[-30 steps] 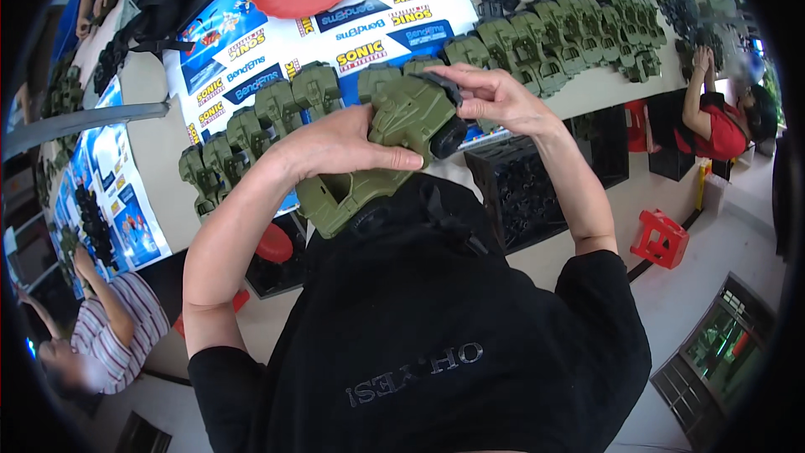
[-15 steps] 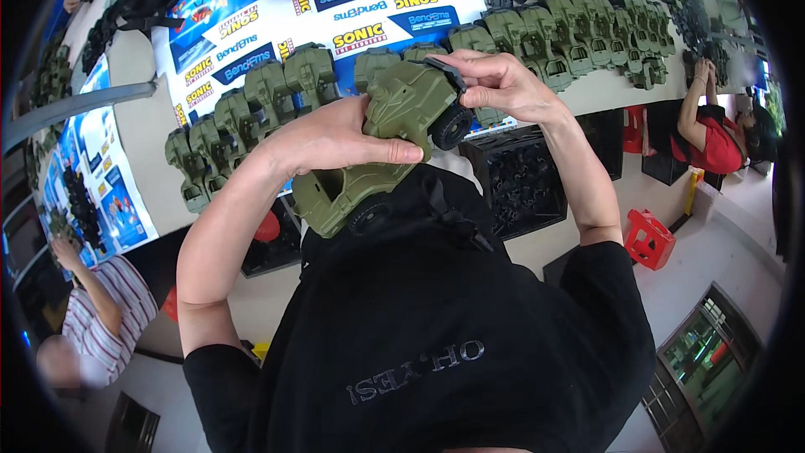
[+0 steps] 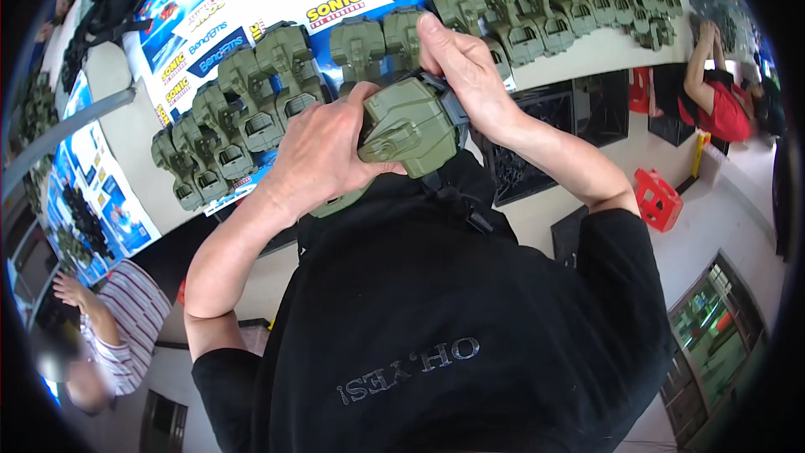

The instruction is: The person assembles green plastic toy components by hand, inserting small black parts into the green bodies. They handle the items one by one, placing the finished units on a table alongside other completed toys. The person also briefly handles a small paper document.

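1. Bright, even daylight-like light; white table top near washed out, no hard glare spots.
2. Soft, short shadows under green toy bodies on table; deeper shade beneath table edge.
3. Black shirt swallows detail, reads almost flat.
4. Strong fisheye bend; table edge curves, black vignette rings frame.
5. Centre sharp: left hand, right hand crisp. Rim figures soft, smeared, lower left blurred.

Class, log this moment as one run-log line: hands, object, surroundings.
left hand: gripping green toy | right hand: pressing its grey part | bench: row of green toys | stool: red
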Available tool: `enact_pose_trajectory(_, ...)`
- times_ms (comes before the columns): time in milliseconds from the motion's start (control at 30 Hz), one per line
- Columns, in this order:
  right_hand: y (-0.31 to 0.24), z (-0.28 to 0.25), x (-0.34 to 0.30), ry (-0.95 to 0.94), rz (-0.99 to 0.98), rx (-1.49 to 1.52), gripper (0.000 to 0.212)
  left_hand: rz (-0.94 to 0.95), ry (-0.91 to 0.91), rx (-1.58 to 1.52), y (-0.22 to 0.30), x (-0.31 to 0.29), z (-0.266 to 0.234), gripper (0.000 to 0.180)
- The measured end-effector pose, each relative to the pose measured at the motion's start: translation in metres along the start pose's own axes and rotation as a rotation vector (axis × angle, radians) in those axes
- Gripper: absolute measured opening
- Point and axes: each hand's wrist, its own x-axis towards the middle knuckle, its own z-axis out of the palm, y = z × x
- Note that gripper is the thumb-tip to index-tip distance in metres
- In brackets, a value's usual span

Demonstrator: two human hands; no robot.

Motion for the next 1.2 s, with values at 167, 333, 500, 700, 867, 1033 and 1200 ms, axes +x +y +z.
enact_pose_trajectory(167,0.005,0.019,-0.004,-0.116,-0.133,0.025,0.061,0.071,0.065,0.138,-0.001,-0.011,0.008,0.063)
enact_pose_trajectory(333,0.021,0.035,-0.034,-0.137,-0.342,0.040,0.041,0.185,0.152,0.201,-0.005,-0.026,0.021,0.060)
enact_pose_trajectory(500,0.020,0.046,-0.044,-0.124,-0.487,0.019,0.035,0.158,0.191,0.303,-0.002,-0.048,0.027,0.049)
enact_pose_trajectory(700,0.014,0.054,-0.031,-0.071,-0.442,-0.015,0.032,0.090,0.221,0.253,-0.008,-0.048,0.029,0.055)
enact_pose_trajectory(867,-0.016,0.045,-0.010,-0.036,-0.227,0.081,0.040,0.101,0.259,0.240,-0.003,-0.035,0.007,0.064)
enact_pose_trajectory(1033,-0.027,0.024,0.000,-0.008,-0.328,0.043,0.048,0.178,0.278,0.287,-0.001,-0.013,-0.009,0.073)
enact_pose_trajectory(1200,-0.016,-0.009,-0.001,-0.107,-0.290,-0.048,0.044,0.274,0.313,0.352,0.009,0.002,-0.009,0.076)
